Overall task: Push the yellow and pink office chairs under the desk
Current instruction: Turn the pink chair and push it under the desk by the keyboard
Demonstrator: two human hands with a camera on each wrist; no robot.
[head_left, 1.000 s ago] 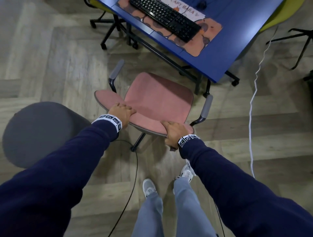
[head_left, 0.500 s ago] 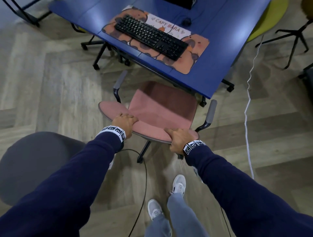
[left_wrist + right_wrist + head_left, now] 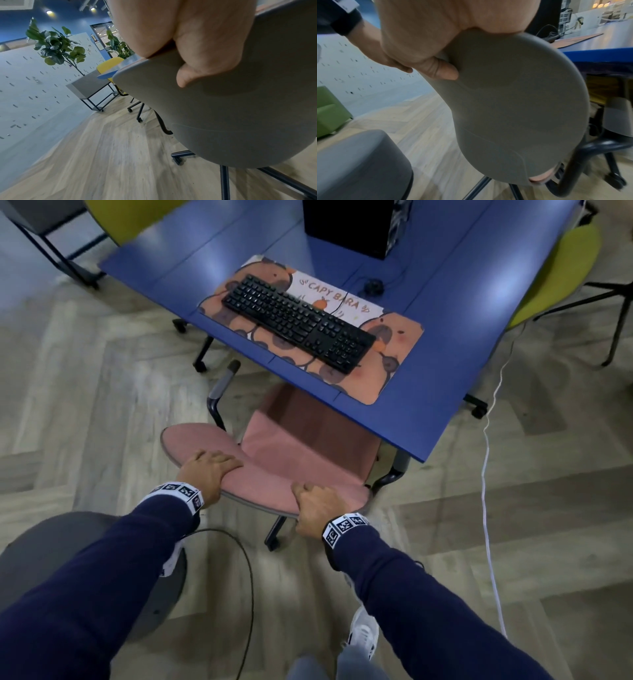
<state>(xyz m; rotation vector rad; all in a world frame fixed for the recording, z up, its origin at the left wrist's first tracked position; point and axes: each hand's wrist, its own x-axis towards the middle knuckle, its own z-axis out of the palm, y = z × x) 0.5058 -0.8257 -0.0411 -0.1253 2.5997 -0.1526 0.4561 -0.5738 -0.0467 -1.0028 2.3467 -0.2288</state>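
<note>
The pink office chair stands in front of the blue desk, and the front of its seat is under the desk's edge. My left hand grips the top of the backrest on the left, fingers over the pink front. My right hand grips it on the right. In the wrist views each thumb presses the grey back shell under my left hand and my right hand. One yellow chair sits at the desk's far right side, another at the far left.
A black keyboard lies on a patterned desk mat, with a black computer case behind it. A grey round pouf stands at my left. A white cable hangs off the desk to the floor. A black cable loops near my feet.
The pink chair has rolled forward, and its seat now reaches under the desk's edge. I have stepped forward with it. Both hands keep the same hold on the backrest.
</note>
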